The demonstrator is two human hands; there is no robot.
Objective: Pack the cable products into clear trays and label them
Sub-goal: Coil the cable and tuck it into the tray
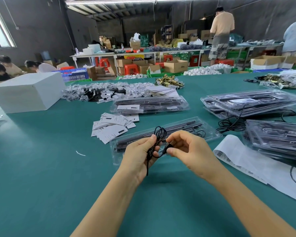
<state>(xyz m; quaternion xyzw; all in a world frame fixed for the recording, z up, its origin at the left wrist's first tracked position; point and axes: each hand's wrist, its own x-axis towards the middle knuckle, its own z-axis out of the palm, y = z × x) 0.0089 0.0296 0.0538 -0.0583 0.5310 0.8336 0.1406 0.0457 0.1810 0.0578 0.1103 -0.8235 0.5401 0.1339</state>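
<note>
A thin black cable [158,134] is coiled into loops just above the green table. My left hand [140,154] grips the bundle of loops, and one loose end hangs down past the palm. My right hand [188,151] pinches the cable's black plug between thumb and forefinger. Right behind both hands lies a clear tray [210,132] holding long black parts. A loose pile of white label cards [109,125] lies to the tray's left.
Stacks of filled clear trays sit at centre back [150,105], at the right back [253,101] and at the right [277,139]. A barcode sticker sheet [246,159] lies to the right, loose black cables [232,124] beyond it. A white box [27,91] stands at the left.
</note>
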